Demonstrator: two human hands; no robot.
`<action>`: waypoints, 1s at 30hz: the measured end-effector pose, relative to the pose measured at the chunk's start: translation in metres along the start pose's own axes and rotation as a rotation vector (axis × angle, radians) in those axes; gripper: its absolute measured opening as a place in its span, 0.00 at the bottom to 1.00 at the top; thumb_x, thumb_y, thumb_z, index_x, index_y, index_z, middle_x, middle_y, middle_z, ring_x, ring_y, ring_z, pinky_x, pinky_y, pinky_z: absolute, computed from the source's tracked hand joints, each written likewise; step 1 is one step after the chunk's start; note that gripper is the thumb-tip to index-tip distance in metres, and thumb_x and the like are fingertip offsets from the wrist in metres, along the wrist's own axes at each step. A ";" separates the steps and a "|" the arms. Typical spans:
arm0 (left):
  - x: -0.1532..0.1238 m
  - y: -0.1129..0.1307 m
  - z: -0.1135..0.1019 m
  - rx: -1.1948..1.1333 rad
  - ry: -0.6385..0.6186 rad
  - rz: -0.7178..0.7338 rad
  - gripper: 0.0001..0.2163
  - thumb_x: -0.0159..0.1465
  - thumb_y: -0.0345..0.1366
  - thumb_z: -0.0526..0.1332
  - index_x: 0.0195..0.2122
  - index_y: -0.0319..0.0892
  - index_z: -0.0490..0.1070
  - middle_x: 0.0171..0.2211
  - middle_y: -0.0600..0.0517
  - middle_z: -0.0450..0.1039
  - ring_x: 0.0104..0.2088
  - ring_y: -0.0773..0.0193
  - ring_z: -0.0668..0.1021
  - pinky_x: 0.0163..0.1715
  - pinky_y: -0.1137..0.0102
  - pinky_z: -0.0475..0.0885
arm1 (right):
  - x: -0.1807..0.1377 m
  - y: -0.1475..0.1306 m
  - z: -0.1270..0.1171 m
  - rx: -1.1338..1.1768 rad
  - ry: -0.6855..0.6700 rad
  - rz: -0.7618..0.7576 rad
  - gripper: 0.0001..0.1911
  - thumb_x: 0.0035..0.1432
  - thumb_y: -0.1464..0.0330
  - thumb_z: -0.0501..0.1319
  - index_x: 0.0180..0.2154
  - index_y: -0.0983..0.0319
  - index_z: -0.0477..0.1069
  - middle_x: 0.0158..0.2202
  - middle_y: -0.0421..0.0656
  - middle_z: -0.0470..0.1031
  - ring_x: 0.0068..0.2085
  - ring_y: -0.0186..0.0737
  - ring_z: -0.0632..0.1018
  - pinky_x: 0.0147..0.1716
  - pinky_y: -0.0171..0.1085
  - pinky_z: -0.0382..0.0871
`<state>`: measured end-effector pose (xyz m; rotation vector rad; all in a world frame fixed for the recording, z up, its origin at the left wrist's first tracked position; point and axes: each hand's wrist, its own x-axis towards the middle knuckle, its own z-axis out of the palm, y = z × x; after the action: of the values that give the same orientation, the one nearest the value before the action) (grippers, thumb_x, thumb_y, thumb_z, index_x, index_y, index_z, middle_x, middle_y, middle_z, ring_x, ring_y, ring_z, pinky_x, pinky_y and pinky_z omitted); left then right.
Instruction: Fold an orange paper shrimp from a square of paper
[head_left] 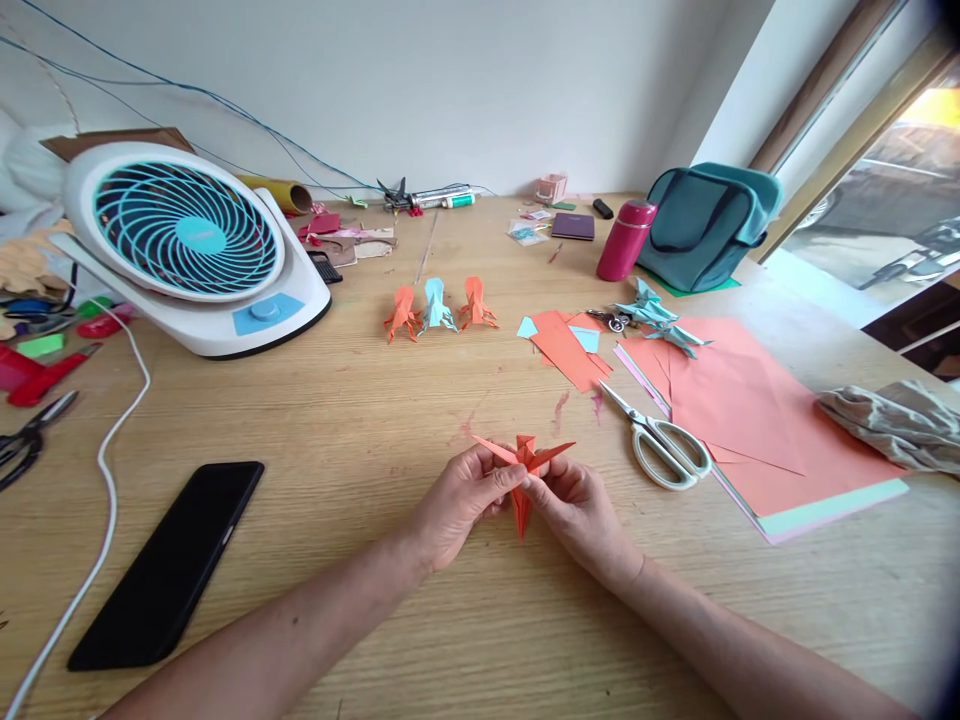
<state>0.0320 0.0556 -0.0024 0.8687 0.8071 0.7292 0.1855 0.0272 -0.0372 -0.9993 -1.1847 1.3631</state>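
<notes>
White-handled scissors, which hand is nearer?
Right. The right hand pinches the orange folded paper, left of the white-handled scissors; the left hand is farther left, on the paper's other side.

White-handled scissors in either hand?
No, the left hand and right hand both hold the folded orange paper, while the white-handled scissors lie on the table.

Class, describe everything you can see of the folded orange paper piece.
The creased, folded orange paper piece has a slender point spreading to each side, a long one at the near end, and a blunter part at the far end. The left hand and right hand pinch its middle, partly hiding it, over the table.
</notes>
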 end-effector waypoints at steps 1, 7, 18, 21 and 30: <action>-0.001 -0.001 0.001 0.004 0.003 -0.002 0.20 0.52 0.50 0.76 0.34 0.39 0.75 0.30 0.54 0.72 0.30 0.71 0.68 0.28 0.75 0.60 | 0.000 0.000 0.000 0.001 -0.004 0.000 0.19 0.59 0.51 0.67 0.29 0.59 0.70 0.26 0.42 0.78 0.28 0.39 0.77 0.32 0.38 0.73; -0.002 0.000 0.002 0.008 0.086 0.066 0.17 0.53 0.48 0.75 0.28 0.39 0.76 0.25 0.56 0.72 0.29 0.70 0.69 0.29 0.75 0.61 | -0.001 0.002 0.001 -0.032 -0.006 -0.013 0.18 0.57 0.55 0.70 0.28 0.60 0.70 0.28 0.41 0.76 0.30 0.37 0.74 0.38 0.38 0.73; 0.003 0.000 -0.004 0.019 0.122 0.103 0.17 0.50 0.47 0.77 0.27 0.39 0.78 0.26 0.55 0.72 0.27 0.71 0.67 0.29 0.74 0.62 | -0.001 -0.009 -0.001 -0.090 -0.041 -0.006 0.21 0.62 0.50 0.63 0.29 0.61 0.70 0.26 0.40 0.72 0.29 0.35 0.71 0.31 0.35 0.68; 0.003 0.002 -0.004 0.093 0.116 0.125 0.17 0.50 0.47 0.77 0.26 0.38 0.78 0.24 0.55 0.70 0.26 0.71 0.66 0.28 0.74 0.60 | 0.000 -0.005 -0.002 -0.092 -0.027 0.007 0.22 0.62 0.50 0.63 0.28 0.61 0.68 0.24 0.38 0.69 0.26 0.33 0.68 0.27 0.34 0.64; 0.007 0.006 -0.008 0.134 0.134 0.221 0.17 0.52 0.47 0.76 0.26 0.38 0.76 0.27 0.55 0.72 0.31 0.68 0.70 0.36 0.72 0.66 | -0.001 -0.010 -0.006 -0.123 -0.064 0.037 0.24 0.63 0.49 0.61 0.27 0.62 0.69 0.24 0.38 0.68 0.27 0.33 0.67 0.29 0.34 0.62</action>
<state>0.0276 0.0665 -0.0022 1.0490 0.8949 0.9438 0.1927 0.0269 -0.0283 -1.0756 -1.3167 1.3731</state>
